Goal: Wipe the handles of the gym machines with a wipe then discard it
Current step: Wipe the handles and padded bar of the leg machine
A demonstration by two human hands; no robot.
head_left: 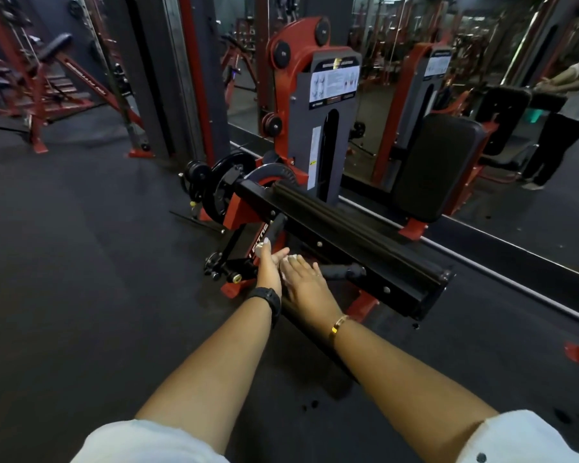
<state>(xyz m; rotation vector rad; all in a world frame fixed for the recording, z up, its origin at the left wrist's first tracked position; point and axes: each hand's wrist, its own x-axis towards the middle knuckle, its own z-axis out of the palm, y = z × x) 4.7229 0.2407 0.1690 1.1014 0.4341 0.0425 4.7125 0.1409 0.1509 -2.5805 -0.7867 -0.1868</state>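
Observation:
My left hand [270, 266] and my right hand [303, 281] are stretched out side by side in front of a red and black gym machine [315, 135], fingers straight and palms close together. A thin white sliver [283, 275] shows between the two palms; I cannot tell whether it is the wipe. One black rubber handle [276, 229] sticks out just beyond my left fingertips. A second black handle [343, 271] juts from the machine's black beam [375, 262], right of my right hand. Neither hand touches a handle.
A long black pad [328, 212] lies on top of the beam, and a black back pad [438, 168] stands behind it. A wall mirror [482, 78] runs along the right and shows a person. More red machines [47, 88] stand at the far left on the dark rubber floor [81, 262].

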